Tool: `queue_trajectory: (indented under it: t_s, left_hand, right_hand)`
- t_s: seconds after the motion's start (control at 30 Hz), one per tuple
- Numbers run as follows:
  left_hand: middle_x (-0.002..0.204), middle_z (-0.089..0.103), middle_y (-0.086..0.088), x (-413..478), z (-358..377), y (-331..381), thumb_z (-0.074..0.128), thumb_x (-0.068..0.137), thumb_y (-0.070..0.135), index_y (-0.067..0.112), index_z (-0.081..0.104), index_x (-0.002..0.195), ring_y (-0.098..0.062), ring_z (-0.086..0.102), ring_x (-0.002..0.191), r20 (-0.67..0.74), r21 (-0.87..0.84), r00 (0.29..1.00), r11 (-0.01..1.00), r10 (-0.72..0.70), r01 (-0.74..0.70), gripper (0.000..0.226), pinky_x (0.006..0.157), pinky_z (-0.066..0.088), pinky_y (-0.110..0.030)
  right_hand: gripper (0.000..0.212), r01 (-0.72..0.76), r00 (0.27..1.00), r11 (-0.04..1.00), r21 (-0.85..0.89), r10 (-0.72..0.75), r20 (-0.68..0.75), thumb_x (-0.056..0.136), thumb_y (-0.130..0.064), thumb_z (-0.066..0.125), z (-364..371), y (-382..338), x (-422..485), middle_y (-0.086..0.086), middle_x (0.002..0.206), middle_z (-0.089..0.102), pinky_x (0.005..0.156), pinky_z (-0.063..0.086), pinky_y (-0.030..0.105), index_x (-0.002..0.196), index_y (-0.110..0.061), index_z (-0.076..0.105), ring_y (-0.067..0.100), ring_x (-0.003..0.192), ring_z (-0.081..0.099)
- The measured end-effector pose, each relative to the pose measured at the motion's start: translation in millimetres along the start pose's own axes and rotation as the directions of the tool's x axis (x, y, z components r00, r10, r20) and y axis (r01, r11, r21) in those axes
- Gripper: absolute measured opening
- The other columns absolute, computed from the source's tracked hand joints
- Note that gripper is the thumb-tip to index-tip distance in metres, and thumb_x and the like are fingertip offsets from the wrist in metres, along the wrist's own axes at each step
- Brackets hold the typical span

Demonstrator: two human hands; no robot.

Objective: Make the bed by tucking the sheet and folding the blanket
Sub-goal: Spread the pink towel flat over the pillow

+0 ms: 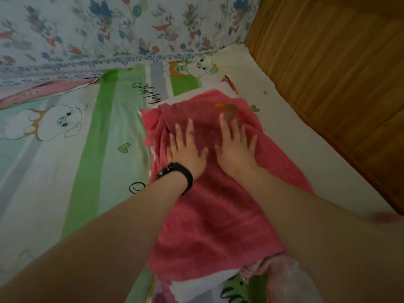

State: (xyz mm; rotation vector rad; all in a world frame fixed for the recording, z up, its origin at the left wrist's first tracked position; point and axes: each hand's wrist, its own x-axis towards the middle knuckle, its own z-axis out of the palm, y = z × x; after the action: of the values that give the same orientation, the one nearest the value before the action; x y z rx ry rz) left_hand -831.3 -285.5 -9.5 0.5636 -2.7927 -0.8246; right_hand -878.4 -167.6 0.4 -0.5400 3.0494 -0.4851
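The pink blanket (218,215) is laid at the centre of the frame, on the cartoon-print sheet (98,138). It is pressed flat by the left hand (187,149) and the right hand (237,149) — both grips released, fingers spread. A black wristband (185,176) is worn on the left wrist.

Bare forearms, black wristband (176,174) on left

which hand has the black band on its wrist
The left hand, flat on the pink blanket: a black band circles its wrist. The right hand, flat beside it, has a bare wrist.
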Motion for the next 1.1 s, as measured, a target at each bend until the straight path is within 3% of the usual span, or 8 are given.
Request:
queue_trajectory:
  t_s: [0.13,0.37,0.5,0.67,0.83,0.9,1.0,1.1]
  left_hand:
    - [0.159,-0.008,0.001,-30,27,-17,0.024,0.096,0.054,0.042,0.001,0.148,-0.021,-0.010,0.146,0.217,0.203,0.976,0.977,0.016,-0.061,0.058,0.118,-0.004,-0.045]
    - [0.159,0.010,-0.003,-75,21,-31,0.025,0.098,0.049,0.033,0.013,0.149,-0.021,0.007,0.146,0.098,0.217,0.994,0.974,0.043,-0.064,0.055,0.119,0.005,-0.041]
    - [0.155,0.018,-0.009,-126,14,-30,0.029,0.097,0.049,0.020,0.016,0.149,-0.028,0.021,0.141,0.071,0.209,0.997,0.976,0.041,-0.055,0.061,0.118,0.015,-0.040]
    - [0.152,0.027,-0.010,-188,15,-37,0.007,0.077,0.067,0.018,0.025,0.147,-0.029,0.029,0.138,0.111,0.208,0.994,0.978,0.010,-0.033,0.088,0.116,0.021,-0.045]
    - [0.124,0.052,-0.021,-238,18,-50,0.045,0.074,0.059,0.011,0.040,0.128,-0.040,0.058,0.107,-0.027,0.238,0.990,0.963,0.140,-0.130,0.072,0.088,0.050,-0.054]
    - [0.103,0.057,-0.019,-252,17,-52,0.053,0.073,0.050,0.009,0.044,0.111,-0.038,0.061,0.089,-0.047,0.327,0.970,0.922,0.237,-0.209,0.056,0.077,0.053,-0.049]
    - [0.087,0.056,-0.013,-251,11,-43,0.077,0.066,0.032,0.011,0.055,0.089,-0.032,0.058,0.075,-0.032,0.427,0.956,0.869,0.290,-0.250,0.038,0.068,0.049,-0.041]
    - [0.082,0.056,-0.009,-241,3,-30,0.056,0.074,0.029,0.012,0.060,0.079,-0.029,0.057,0.072,-0.046,0.445,0.962,0.868,0.269,-0.221,0.018,0.063,0.046,-0.037]
  right_hand:
    - [0.057,0.122,0.987,0.966,-0.226,-0.094,0.133,0.101,-0.044,0.020,20,17,-28,0.006,0.161,0.000,0.116,-0.007,0.053,0.153,-0.029,0.004,0.026,0.147,-0.005]
    - [0.071,0.234,0.972,0.947,-0.222,-0.236,0.018,0.087,-0.050,0.004,7,51,-73,-0.001,0.152,0.035,0.118,0.011,0.037,0.146,-0.026,0.035,0.017,0.143,0.025]
    - [0.057,0.235,0.972,0.951,-0.202,-0.236,0.017,0.093,-0.040,0.020,-8,72,-107,0.001,0.146,0.044,0.114,0.021,0.039,0.140,-0.022,0.045,0.021,0.138,0.036]
    - [0.042,0.145,0.989,0.975,-0.171,-0.146,0.006,0.100,-0.030,0.036,-29,106,-144,0.000,0.146,0.041,0.110,0.025,0.038,0.141,-0.024,0.041,0.020,0.133,0.038]
    - [0.034,-0.052,0.990,0.998,-0.028,0.048,-0.135,0.088,-0.022,0.059,-40,125,-178,0.018,0.120,0.050,0.095,0.041,0.045,0.118,-0.007,0.051,0.034,0.109,0.050]
    - [0.025,0.098,0.971,0.995,-0.026,-0.101,-0.215,0.081,-0.020,0.066,-41,122,-189,0.014,0.105,0.052,0.084,0.046,0.043,0.101,-0.010,0.055,0.031,0.094,0.054]
    - [0.029,0.338,0.941,0.941,-0.021,-0.338,-0.013,0.080,-0.040,0.069,-46,109,-196,0.002,0.100,0.058,0.087,0.042,0.039,0.098,-0.018,0.060,0.023,0.095,0.053]
    - [0.060,0.458,0.880,0.885,-0.082,-0.438,0.183,0.071,-0.068,0.057,-42,92,-196,-0.004,0.113,0.052,0.096,0.033,0.036,0.113,-0.024,0.056,0.017,0.108,0.045]
